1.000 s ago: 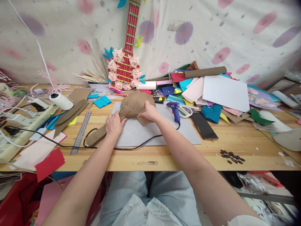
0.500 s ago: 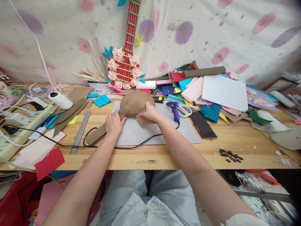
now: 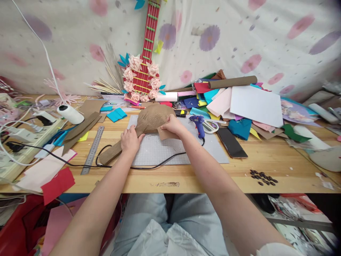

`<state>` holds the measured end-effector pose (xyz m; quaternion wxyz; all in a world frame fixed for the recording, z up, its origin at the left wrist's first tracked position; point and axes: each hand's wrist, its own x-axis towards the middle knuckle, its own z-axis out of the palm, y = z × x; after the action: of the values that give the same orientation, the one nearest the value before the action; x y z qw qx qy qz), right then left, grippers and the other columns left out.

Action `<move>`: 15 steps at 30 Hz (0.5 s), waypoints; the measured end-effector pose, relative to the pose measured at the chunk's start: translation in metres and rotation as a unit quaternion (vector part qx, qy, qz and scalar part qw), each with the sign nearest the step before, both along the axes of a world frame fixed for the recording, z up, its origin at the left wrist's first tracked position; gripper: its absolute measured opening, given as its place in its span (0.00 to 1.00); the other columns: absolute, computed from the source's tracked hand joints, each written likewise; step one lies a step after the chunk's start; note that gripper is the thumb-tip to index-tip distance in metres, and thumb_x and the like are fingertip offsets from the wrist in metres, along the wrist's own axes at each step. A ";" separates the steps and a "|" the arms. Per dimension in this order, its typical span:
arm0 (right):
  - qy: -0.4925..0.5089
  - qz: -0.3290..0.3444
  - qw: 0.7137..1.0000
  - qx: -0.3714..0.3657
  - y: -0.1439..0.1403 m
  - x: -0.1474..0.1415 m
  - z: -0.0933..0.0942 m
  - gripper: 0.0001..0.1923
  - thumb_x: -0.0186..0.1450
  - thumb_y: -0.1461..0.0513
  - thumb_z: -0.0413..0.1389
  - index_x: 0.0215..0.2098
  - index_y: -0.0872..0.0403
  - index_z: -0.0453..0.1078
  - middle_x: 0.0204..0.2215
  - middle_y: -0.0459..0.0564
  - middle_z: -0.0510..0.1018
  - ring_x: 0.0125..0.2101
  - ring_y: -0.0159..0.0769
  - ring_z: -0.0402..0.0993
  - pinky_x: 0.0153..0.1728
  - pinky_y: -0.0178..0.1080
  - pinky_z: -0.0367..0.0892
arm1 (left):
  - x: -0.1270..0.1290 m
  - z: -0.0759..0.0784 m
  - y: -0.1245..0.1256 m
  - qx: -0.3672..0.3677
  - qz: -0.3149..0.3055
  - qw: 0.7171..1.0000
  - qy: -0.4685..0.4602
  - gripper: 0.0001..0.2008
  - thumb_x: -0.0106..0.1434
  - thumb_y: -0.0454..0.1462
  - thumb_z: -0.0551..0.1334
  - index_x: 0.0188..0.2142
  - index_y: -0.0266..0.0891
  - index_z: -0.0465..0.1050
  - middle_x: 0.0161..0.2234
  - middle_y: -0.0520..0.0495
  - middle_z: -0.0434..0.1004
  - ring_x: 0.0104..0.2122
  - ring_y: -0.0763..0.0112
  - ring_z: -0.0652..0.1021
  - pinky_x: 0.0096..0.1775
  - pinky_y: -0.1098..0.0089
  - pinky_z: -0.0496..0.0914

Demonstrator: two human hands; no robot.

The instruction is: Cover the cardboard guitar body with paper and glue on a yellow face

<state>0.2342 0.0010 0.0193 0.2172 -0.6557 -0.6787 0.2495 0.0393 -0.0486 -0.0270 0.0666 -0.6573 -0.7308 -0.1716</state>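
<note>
A brown paper guitar shape (image 3: 152, 119) lies on a grey cutting mat (image 3: 170, 149), its neck pointing toward the lower left. My left hand (image 3: 130, 140) grips it where the neck joins the rounded body. My right hand (image 3: 172, 125) presses down on the body's right edge, fingers over a loose brown paper flap (image 3: 166, 134). A blue glue gun (image 3: 198, 125) stands just right of my right hand, its black cord (image 3: 149, 165) trailing across the mat.
A red paper guitar with pink flowers (image 3: 142, 76) leans on the back wall. Coloured paper sheets (image 3: 239, 105) pile at the right, by scissors (image 3: 210, 126) and a black phone (image 3: 231, 143). A steel ruler (image 3: 92, 150), thread spool (image 3: 69, 113) and power strip (image 3: 23, 142) lie left. Dark beads (image 3: 262, 177) sit near the front edge.
My right hand has shifted slightly along the body's edge over the brown flap. The left hand keeps its grip in the same place.
</note>
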 end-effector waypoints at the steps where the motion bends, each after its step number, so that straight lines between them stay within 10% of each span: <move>1: -0.001 0.011 1.000 -0.006 -0.001 0.001 0.001 0.20 0.47 0.59 0.61 0.33 0.52 0.57 0.33 0.50 0.72 0.34 0.40 0.69 0.29 0.38 0.62 | 0.000 0.000 0.000 0.002 0.000 1.000 -0.002 0.26 0.60 0.47 0.55 0.53 0.33 0.60 0.46 0.36 0.72 0.47 0.53 0.69 0.46 0.59 0.61; 15: -0.033 -0.018 0.999 0.017 0.018 -0.002 0.016 0.22 0.47 0.60 0.62 0.35 0.53 0.57 0.33 0.52 0.72 0.34 0.41 0.69 0.31 0.38 0.61 | 0.000 -0.004 0.000 0.019 -0.005 1.000 0.003 0.27 0.59 0.47 0.57 0.52 0.33 0.60 0.45 0.36 0.73 0.46 0.53 0.69 0.45 0.60 0.62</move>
<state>0.2326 0.0187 0.0354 0.2101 -0.6718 -0.6780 0.2119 0.0389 -0.0488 -0.0305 0.0806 -0.6600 -0.7241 -0.1833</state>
